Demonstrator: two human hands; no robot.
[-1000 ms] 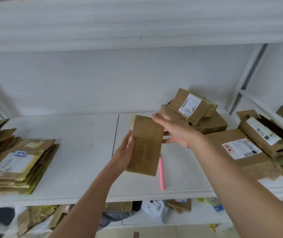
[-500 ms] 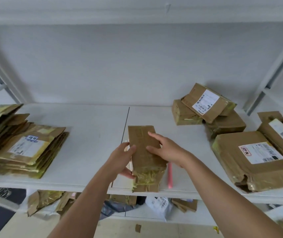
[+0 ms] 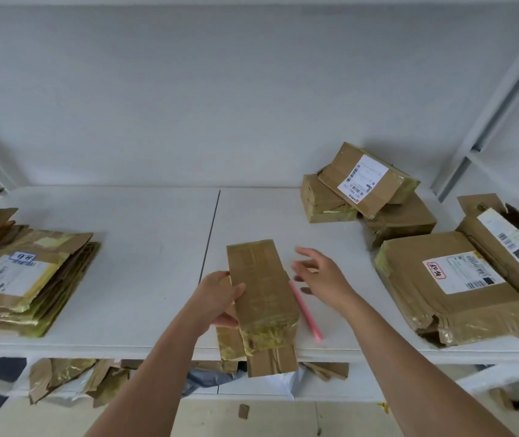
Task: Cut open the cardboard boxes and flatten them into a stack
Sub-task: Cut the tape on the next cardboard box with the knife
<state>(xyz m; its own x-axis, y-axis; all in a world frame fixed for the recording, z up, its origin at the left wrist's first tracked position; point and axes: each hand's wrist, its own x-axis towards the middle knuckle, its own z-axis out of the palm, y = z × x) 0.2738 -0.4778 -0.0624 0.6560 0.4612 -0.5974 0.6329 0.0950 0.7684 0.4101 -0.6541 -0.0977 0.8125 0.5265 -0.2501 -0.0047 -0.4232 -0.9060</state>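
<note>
We see the left hand (image 3: 220, 298) gripping the small taped cardboard box (image 3: 261, 298) at the white bench's (image 3: 144, 234) front edge. The right hand (image 3: 321, 272) hovers beside it, fingers spread, above a pink cutter (image 3: 307, 312). Flattened boxes (image 3: 28, 279) lie stacked left.

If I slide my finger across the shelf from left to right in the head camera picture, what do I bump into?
Stack of flattened boxes → left hand → held box → pink cutter → right hand → big labelled box.
</note>
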